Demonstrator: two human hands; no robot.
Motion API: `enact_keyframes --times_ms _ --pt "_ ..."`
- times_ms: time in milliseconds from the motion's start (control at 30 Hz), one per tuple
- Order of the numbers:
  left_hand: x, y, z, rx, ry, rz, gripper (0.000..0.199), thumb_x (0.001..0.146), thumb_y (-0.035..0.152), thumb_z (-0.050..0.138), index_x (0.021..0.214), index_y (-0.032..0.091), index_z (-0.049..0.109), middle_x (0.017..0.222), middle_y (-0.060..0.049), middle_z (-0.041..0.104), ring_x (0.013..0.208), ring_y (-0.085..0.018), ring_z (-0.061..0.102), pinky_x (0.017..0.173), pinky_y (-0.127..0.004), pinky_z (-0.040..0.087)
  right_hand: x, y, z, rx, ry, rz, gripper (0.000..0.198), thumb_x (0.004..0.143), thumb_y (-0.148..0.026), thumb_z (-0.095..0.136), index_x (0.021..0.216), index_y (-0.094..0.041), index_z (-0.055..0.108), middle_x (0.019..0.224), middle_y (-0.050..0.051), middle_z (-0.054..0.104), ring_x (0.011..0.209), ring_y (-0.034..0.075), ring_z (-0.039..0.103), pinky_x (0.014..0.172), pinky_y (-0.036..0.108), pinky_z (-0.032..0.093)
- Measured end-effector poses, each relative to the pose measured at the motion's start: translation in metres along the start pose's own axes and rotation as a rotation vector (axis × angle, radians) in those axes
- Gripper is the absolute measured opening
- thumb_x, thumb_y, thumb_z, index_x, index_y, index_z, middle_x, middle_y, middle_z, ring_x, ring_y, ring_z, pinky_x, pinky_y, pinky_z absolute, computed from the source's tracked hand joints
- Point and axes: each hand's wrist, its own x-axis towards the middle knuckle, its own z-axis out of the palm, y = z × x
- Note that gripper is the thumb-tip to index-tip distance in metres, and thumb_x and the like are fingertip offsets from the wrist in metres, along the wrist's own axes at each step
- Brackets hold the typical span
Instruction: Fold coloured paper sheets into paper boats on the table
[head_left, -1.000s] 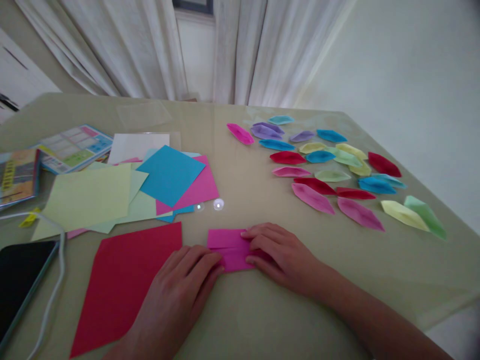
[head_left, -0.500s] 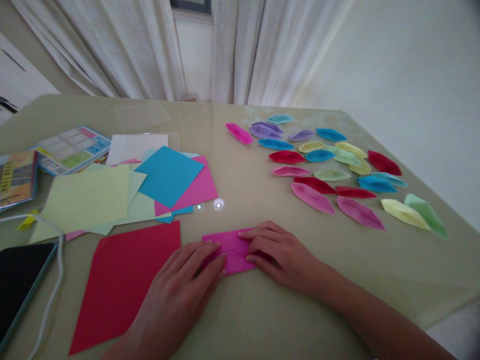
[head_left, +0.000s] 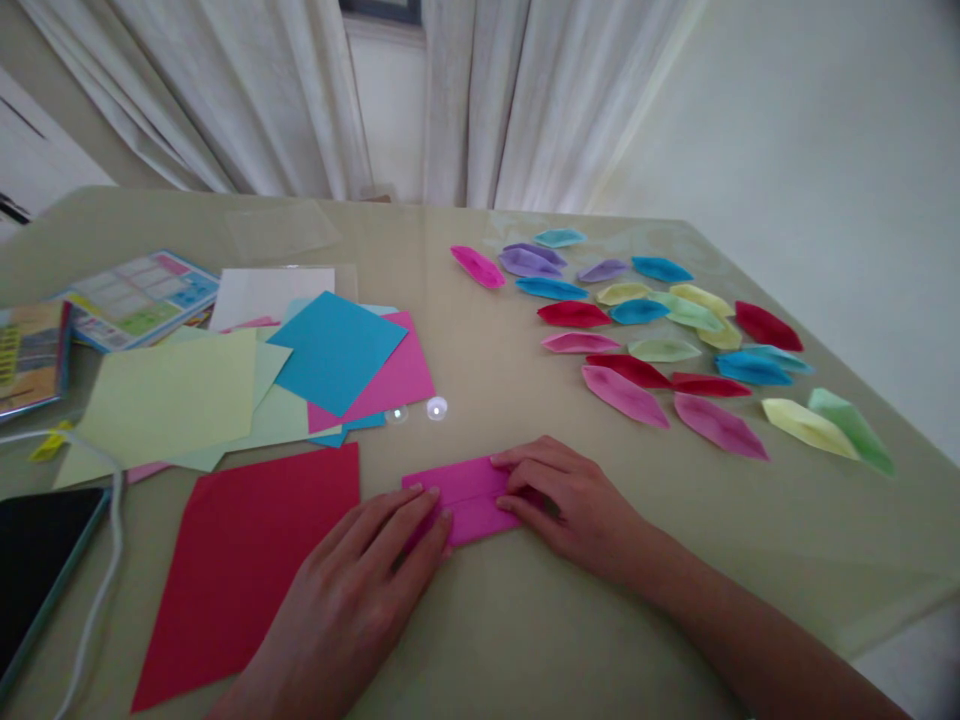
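Note:
A magenta sheet of origami paper, folded into a flat strip with a crease line along its middle, lies on the table in front of me. My left hand presses down on its left end with bent fingers, covering that part. At the right end, the thumb and fingers of my right hand grip the paper near its edge. A red square of paper lies flat beside my left hand, partly under the wrist.
Folded paper boats in several colours, such as a pink one, spread across the right side. Loose sheets, a blue square on top, lie at left near booklets. A phone and white cable sit at lower left.
My right hand has slid slightly to the right along the strip, so more of the paper's middle shows. My left hand stays nearly in place.

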Motion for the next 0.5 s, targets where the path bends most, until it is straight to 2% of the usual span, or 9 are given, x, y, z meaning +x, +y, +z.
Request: enact_keyframes --times_ms 200,500 --pt "-0.0015 0.0011 -0.0006 0.015 0.0 0.029 0.046 0.105 0.004 0.041 0.142 0.017 0.065 0.143 -0.011 0.069 0.133 -0.032 0.059 0.107 -0.049 0.056 0.0003 0.001 -0.0013 0.0 0.003 0.024 0.003 0.103 -0.02 0.069 0.105 -0.021 0.071 0.12 0.009 0.076 0.111 0.024 0.07 0.1 0.04 0.058" --pt "-0.0044 0.0051 0.0004 0.0 -0.026 0.018 0.051 0.1 0.0 0.042 0.144 0.015 0.063 0.141 -0.011 0.069 0.135 -0.034 0.056 0.108 -0.051 0.054 -0.0004 0.0001 -0.0056 -0.037 0.006 0.069 0.006 0.101 -0.019 0.07 0.096 -0.021 0.068 0.121 0.01 0.073 0.111 0.025 0.069 0.098 0.041 0.058"
